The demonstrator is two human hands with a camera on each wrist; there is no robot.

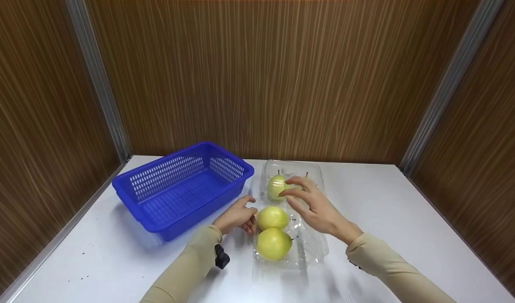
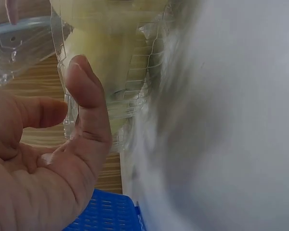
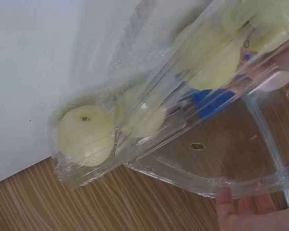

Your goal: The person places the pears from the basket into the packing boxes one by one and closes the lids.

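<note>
While both beige-sleeved forearms reach in from the near edge of the white table point(image 1: 400, 210), the left hand point(image 1: 237, 217) rests beside the clear plastic clamshell tray point(image 1: 314, 248), fingers loosely curled against its left wall, gripping nothing. Nearest in that tray lies one pear point(image 1: 273, 243), a second pear point(image 1: 272, 217) just behind it. Farther on, the right hand point(image 1: 314, 205) hovers palm down, fingers spread and relaxed, fingertips at the far pear point(image 1: 276, 186). Left of the tray stands a blue basket point(image 1: 182, 188).
</note>
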